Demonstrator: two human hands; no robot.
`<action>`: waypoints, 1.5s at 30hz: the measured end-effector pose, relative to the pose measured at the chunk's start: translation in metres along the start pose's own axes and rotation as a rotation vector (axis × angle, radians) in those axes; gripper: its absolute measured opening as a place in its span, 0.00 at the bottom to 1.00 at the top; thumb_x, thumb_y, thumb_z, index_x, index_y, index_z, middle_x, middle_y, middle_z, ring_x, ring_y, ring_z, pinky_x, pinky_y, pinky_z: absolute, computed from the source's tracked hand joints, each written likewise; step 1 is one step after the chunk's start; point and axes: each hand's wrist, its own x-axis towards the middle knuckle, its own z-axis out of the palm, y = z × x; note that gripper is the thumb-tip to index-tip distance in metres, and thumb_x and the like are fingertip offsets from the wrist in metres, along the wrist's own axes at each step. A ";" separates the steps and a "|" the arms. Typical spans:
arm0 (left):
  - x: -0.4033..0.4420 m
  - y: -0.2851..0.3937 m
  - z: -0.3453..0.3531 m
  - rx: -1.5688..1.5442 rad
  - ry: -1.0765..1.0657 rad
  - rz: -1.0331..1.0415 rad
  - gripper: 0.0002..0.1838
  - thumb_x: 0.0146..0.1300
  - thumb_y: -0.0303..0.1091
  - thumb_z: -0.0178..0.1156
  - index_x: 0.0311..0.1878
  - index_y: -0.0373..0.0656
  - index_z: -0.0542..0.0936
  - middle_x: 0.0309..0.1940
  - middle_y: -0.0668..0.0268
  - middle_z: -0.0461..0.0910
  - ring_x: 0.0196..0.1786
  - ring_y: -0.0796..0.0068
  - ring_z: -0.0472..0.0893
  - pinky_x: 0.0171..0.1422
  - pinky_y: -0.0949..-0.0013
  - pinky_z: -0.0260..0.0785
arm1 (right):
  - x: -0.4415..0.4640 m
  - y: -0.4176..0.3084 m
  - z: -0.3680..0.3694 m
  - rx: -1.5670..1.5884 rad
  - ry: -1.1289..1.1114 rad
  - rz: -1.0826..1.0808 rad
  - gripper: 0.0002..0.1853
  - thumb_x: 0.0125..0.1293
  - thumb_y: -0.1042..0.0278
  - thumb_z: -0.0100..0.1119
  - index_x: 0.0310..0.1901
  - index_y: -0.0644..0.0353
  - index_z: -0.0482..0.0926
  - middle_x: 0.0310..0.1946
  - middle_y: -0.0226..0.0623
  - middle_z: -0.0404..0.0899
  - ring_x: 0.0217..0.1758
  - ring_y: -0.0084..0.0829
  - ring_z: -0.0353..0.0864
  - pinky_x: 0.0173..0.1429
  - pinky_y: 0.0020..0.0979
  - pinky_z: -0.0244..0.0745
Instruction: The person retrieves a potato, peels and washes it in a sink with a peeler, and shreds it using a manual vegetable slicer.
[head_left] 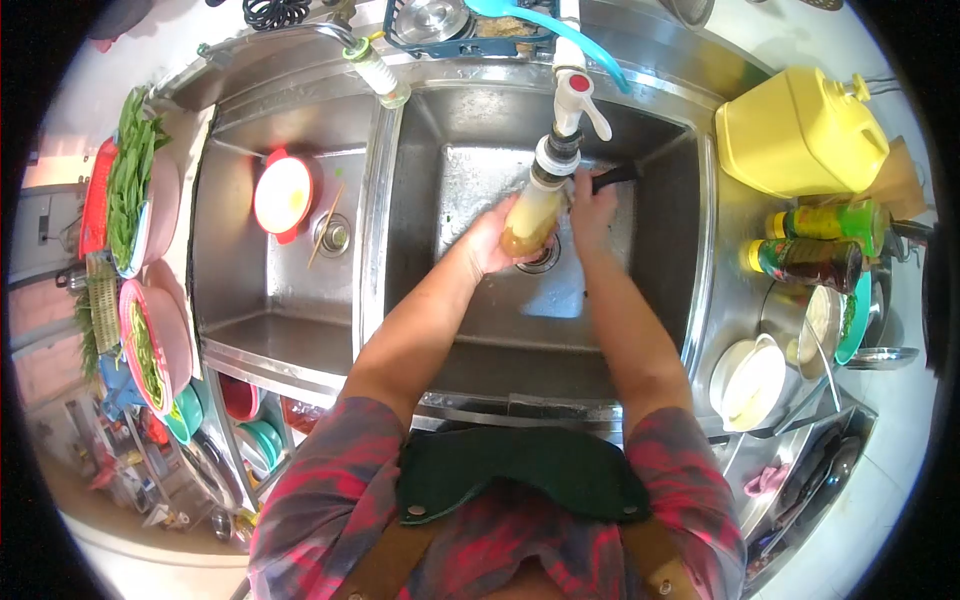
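My left hand (491,236) is wrapped round a long, rounded yellow and brown object (530,225), perhaps a root vegetable, under the tap's spout in the right sink basin. Its exact kind is unclear. My right hand (592,205) is closed on a tool with a black handle (615,178), close beside the object's right side. The working end of that tool is hidden or blurred. Above both hands hangs the white tap (574,95) with a red-dotted lever. Below them lies the drain (540,262) of the steel basin (470,335).
In the left basin sit a red-rimmed bowl (283,195) and a chopstick-like stick (325,228). A second tap (372,72) hangs over the divider. On the right stand a yellow jug (800,135), bottles (808,264) and a white pot (748,382). Leafy greens (135,180) are at left.
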 end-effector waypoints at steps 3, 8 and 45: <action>-0.004 0.003 0.011 -0.058 -0.017 0.006 0.26 0.68 0.54 0.36 0.57 0.47 0.68 0.50 0.58 0.74 0.48 0.59 0.77 0.49 0.55 0.72 | -0.003 -0.002 -0.012 0.205 0.033 0.067 0.09 0.62 0.66 0.56 0.32 0.64 0.74 0.26 0.31 0.74 0.30 0.21 0.71 0.35 0.27 0.68; 0.016 -0.002 0.008 0.080 0.122 0.086 0.23 0.67 0.49 0.39 0.58 0.47 0.68 0.52 0.56 0.73 0.51 0.58 0.76 0.49 0.55 0.72 | -0.036 -0.011 -0.006 0.174 -0.120 -0.101 0.09 0.63 0.65 0.56 0.31 0.62 0.74 0.23 0.29 0.72 0.28 0.17 0.69 0.32 0.23 0.65; -0.001 0.000 -0.016 0.240 0.145 0.018 0.22 0.70 0.50 0.37 0.53 0.43 0.69 0.42 0.61 0.76 0.38 0.65 0.78 0.37 0.66 0.71 | 0.004 0.000 0.003 0.034 -0.100 0.006 0.09 0.60 0.67 0.56 0.30 0.65 0.75 0.21 0.30 0.74 0.24 0.19 0.70 0.28 0.25 0.65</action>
